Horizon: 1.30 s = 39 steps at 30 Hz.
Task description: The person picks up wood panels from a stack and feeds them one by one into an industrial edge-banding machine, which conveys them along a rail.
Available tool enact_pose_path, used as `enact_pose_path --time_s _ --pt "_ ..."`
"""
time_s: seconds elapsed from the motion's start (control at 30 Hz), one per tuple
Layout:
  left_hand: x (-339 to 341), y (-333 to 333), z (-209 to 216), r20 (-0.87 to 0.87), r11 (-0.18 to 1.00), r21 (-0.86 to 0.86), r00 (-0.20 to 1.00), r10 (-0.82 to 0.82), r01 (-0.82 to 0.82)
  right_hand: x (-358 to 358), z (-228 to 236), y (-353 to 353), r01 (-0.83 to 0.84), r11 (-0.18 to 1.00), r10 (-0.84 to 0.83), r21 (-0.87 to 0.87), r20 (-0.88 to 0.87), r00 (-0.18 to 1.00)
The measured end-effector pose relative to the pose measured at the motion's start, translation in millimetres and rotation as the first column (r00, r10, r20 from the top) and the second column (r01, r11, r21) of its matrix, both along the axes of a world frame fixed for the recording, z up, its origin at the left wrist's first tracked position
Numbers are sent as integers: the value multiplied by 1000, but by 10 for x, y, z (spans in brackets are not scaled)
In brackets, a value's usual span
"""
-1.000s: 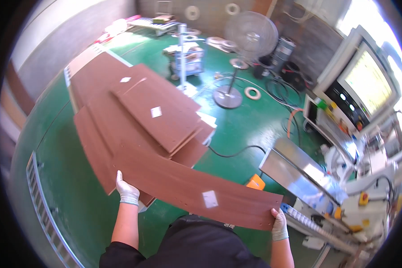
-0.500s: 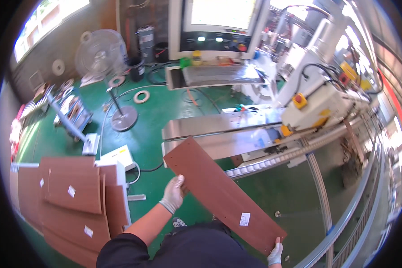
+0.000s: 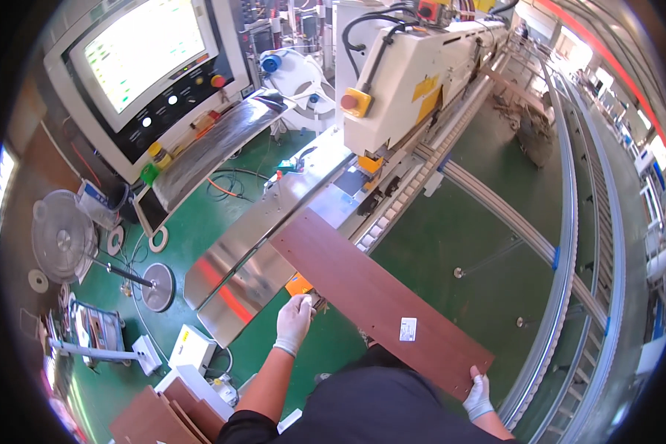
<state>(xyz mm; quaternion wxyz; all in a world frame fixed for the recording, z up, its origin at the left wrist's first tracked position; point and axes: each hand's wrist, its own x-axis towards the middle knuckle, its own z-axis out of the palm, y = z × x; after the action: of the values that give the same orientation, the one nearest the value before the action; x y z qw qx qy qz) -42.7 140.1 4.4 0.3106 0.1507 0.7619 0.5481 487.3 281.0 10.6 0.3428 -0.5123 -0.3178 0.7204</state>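
Observation:
A long reddish-brown board [image 3: 362, 281] with a small white label slants across in front of me. Its far end lies over the edge of the shiny metal machine table [image 3: 244, 274]. At the board's near right corner my right hand [image 3: 479, 398], in a pale glove, is closed on it, thumb on top and fingers hidden beneath. My left hand [image 3: 294, 323], gloved too, is beside the board's left edge, just below an orange part [image 3: 298, 285] under the table. Its fingers are curled; whatever they hold, if anything, is hidden.
A cream machine head [image 3: 399, 89] with a red button rises beyond the table, a roller track [image 3: 399, 207] running beside it. Curved metal rails [image 3: 562, 296] stand at right. A control screen [image 3: 144, 55], a fan [image 3: 63, 237] and stacked brown boards [image 3: 152, 418] are on the left.
My view has turned right toward the machine. The board's far end has come further over the metal table. My left hand has shifted from the board's edge to just beside it.

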Motion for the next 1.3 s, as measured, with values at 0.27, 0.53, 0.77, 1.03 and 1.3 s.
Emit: enact_pose_path --time_s 0.27,0.53,0.77,1.03,1.3 --pt "-282 850 -41 -270 964 -254 963 2 -73 -468 243 625 113 989 -101 -91 135 986" --pt "-397 1898 -8 366 985 26 919 150 -171 -330 -81 1687 103 993 -88 -53 240 967" --pt "-404 2869 172 403 979 52 901 162 -199 -519 -64 2586 128 992 -129 19 221 967" --pt "-409 3844 254 469 981 77 875 124 -180 -510 -128 3541 99 989 -127 107 290 949" --pt "-576 4631 -184 344 994 87 939 27 -61 -71 -654 4565 117 943 -206 310 270 941"
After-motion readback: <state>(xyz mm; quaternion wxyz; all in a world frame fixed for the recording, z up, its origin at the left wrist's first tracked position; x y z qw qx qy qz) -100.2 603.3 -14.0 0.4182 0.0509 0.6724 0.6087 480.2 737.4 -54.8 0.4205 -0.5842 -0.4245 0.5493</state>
